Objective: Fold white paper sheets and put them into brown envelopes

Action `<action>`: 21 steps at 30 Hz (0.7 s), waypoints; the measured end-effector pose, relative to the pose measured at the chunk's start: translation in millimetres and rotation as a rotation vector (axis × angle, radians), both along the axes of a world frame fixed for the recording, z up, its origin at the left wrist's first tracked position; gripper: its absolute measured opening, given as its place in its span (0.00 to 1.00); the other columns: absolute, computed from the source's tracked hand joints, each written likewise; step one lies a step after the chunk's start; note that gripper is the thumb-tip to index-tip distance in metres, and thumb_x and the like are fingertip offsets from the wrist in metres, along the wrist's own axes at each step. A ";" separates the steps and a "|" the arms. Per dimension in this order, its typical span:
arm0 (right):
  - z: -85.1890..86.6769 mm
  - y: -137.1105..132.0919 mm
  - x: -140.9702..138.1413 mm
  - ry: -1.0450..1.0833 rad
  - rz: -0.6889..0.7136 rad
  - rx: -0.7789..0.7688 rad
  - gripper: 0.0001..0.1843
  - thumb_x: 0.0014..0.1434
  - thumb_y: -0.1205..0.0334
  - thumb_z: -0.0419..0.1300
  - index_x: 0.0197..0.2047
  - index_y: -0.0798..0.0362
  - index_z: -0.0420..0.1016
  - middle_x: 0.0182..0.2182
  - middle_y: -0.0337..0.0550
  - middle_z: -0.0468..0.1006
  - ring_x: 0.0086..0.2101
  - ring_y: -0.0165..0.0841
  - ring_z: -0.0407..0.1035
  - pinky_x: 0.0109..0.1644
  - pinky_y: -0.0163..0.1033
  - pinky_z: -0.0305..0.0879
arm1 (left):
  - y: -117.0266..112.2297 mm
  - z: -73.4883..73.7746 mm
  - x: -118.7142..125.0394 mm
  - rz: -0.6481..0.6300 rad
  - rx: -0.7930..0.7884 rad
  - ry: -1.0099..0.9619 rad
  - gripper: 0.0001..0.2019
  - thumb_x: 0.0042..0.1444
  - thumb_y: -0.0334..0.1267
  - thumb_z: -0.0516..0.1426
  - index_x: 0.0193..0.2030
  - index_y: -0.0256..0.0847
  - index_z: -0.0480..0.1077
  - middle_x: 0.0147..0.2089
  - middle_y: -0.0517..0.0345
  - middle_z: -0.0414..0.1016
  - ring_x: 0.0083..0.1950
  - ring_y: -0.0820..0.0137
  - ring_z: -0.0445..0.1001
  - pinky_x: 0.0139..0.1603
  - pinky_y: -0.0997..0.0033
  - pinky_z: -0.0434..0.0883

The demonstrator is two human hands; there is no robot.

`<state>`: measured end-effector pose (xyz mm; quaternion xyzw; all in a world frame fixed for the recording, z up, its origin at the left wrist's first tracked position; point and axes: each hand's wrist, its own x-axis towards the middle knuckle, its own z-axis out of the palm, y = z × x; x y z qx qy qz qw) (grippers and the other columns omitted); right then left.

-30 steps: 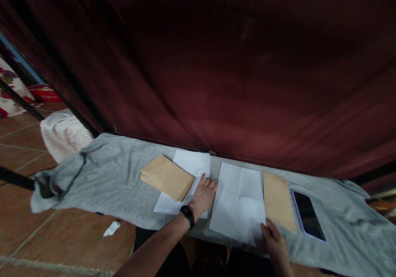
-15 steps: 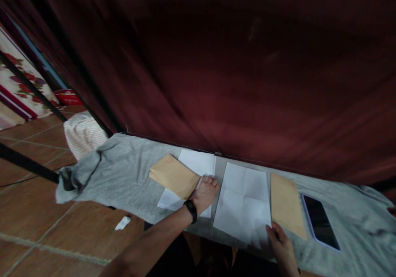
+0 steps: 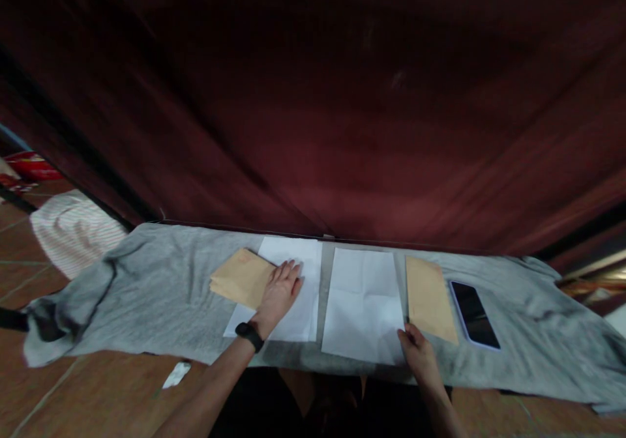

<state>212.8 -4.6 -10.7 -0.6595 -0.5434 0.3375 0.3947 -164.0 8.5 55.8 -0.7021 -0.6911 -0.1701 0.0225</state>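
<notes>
My left hand lies with fingers stretched out across the right edge of a stack of brown envelopes and the white paper sheets beneath. It wears a black wristband. To its right, a separate white sheet with fold creases lies flat on the grey cloth. My right hand pinches this sheet's lower right corner between thumb and fingers. Just beyond that hand, a single brown envelope lies on the cloth.
A phone in a pale purple case lies right of the single envelope. The grey cloth covers a narrow surface against a dark red curtain. A striped cloth hangs at the left; a white scrap lies on the tiled floor.
My left hand has moved left and spread flatter, now overlapping the envelope stack. My right hand stays at the creased sheet's corner. The whole view has turned slightly right.
</notes>
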 end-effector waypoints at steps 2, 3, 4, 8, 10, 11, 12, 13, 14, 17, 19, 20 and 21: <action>7.5 1.1 -15.7 -0.052 0.107 -0.005 0.21 0.53 0.45 0.52 0.32 0.52 0.77 0.26 0.46 0.80 0.31 0.41 0.75 0.38 0.42 0.70 | 1.8 -1.6 1.8 -0.064 0.006 -0.071 0.20 0.67 0.39 0.48 0.62 0.39 0.69 0.68 0.44 0.68 0.70 0.55 0.64 0.70 0.50 0.63; 10.4 1.7 -23.3 -0.069 0.111 -0.007 0.20 0.55 0.47 0.51 0.32 0.52 0.77 0.26 0.45 0.79 0.31 0.40 0.75 0.37 0.41 0.69 | 2.7 -4.9 8.1 -0.111 0.006 -0.115 0.20 0.67 0.38 0.48 0.63 0.39 0.69 0.68 0.45 0.68 0.70 0.57 0.65 0.70 0.52 0.63; 12.5 2.3 -29.6 -0.085 0.100 -0.011 0.19 0.56 0.48 0.51 0.34 0.52 0.77 0.27 0.44 0.79 0.31 0.39 0.75 0.37 0.40 0.69 | 3.3 -10.0 17.4 -0.151 0.004 -0.162 0.20 0.67 0.38 0.48 0.63 0.40 0.69 0.69 0.46 0.67 0.70 0.59 0.65 0.70 0.54 0.64; 18.3 2.4 -32.8 -0.273 0.034 -0.020 0.15 0.63 0.54 0.52 0.42 0.50 0.78 0.30 0.42 0.80 0.31 0.37 0.75 0.39 0.38 0.66 | 1.3 -43.0 66.1 -0.146 -0.043 -0.343 0.21 0.64 0.39 0.52 0.62 0.41 0.69 0.68 0.46 0.68 0.67 0.58 0.69 0.67 0.53 0.69; 21.6 1.4 -19.5 -0.453 0.002 -0.001 0.16 0.66 0.57 0.51 0.48 0.51 0.76 0.38 0.46 0.81 0.36 0.37 0.75 0.42 0.38 0.66 | -2.6 -61.1 86.8 -0.121 -0.079 -0.401 0.22 0.60 0.39 0.55 0.61 0.41 0.70 0.67 0.44 0.68 0.67 0.55 0.69 0.65 0.50 0.71; 23.0 1.3 -10.2 -0.540 -0.025 0.014 0.17 0.68 0.57 0.50 0.50 0.52 0.75 0.43 0.49 0.80 0.38 0.37 0.75 0.43 0.38 0.66 | -5.1 -68.8 94.9 -0.113 -0.076 -0.417 0.23 0.59 0.39 0.56 0.61 0.41 0.70 0.67 0.44 0.68 0.68 0.54 0.67 0.65 0.48 0.70; 24.0 1.8 -0.2 -0.612 -0.056 0.035 0.17 0.68 0.58 0.49 0.52 0.53 0.75 0.46 0.51 0.79 0.41 0.39 0.75 0.45 0.39 0.67 | -7.9 -75.3 101.6 -0.103 -0.057 -0.427 0.23 0.58 0.39 0.57 0.61 0.41 0.69 0.68 0.43 0.66 0.70 0.52 0.64 0.66 0.46 0.69; 24.1 3.0 9.6 -0.671 -0.079 0.064 0.18 0.69 0.58 0.49 0.54 0.54 0.74 0.48 0.53 0.78 0.44 0.40 0.74 0.48 0.41 0.67 | -10.6 -80.4 106.9 -0.097 -0.030 -0.433 0.24 0.57 0.39 0.57 0.61 0.40 0.69 0.70 0.42 0.64 0.72 0.50 0.62 0.67 0.44 0.67; 23.2 5.1 18.2 -0.718 -0.087 0.102 0.18 0.69 0.59 0.49 0.55 0.55 0.74 0.49 0.54 0.78 0.48 0.42 0.72 0.51 0.43 0.67 | -13.0 -84.0 110.9 -0.092 0.002 -0.437 0.24 0.58 0.38 0.57 0.62 0.40 0.68 0.71 0.41 0.62 0.73 0.49 0.59 0.68 0.42 0.65; 15.6 15.3 31.5 -0.802 -0.012 0.251 0.20 0.70 0.60 0.50 0.60 0.53 0.72 0.57 0.55 0.74 0.58 0.44 0.65 0.60 0.50 0.63 | -16.1 -89.1 116.9 -0.082 0.068 -0.443 0.24 0.60 0.38 0.57 0.63 0.37 0.67 0.74 0.38 0.55 0.74 0.46 0.55 0.69 0.40 0.62; 9.5 24.0 30.8 -0.847 0.070 0.323 0.20 0.70 0.61 0.51 0.62 0.50 0.71 0.63 0.54 0.69 0.62 0.45 0.62 0.64 0.52 0.59 | -14.8 -90.4 117.0 -0.059 0.070 -0.455 0.24 0.60 0.39 0.56 0.62 0.36 0.68 0.74 0.36 0.54 0.73 0.45 0.57 0.69 0.41 0.63; 7.3 28.6 29.9 -0.868 0.098 0.343 0.21 0.70 0.60 0.51 0.63 0.49 0.70 0.65 0.52 0.68 0.63 0.45 0.60 0.65 0.52 0.58 | -13.7 -91.1 116.1 -0.046 0.063 -0.467 0.24 0.60 0.40 0.56 0.62 0.35 0.68 0.73 0.36 0.55 0.72 0.46 0.59 0.68 0.42 0.64; 6.3 33.1 30.2 -0.887 0.106 0.354 0.21 0.70 0.60 0.51 0.64 0.48 0.70 0.66 0.51 0.67 0.64 0.45 0.60 0.65 0.52 0.57 | -12.9 -91.9 114.9 -0.034 0.058 -0.481 0.24 0.61 0.42 0.56 0.62 0.36 0.68 0.73 0.36 0.55 0.72 0.46 0.61 0.67 0.43 0.66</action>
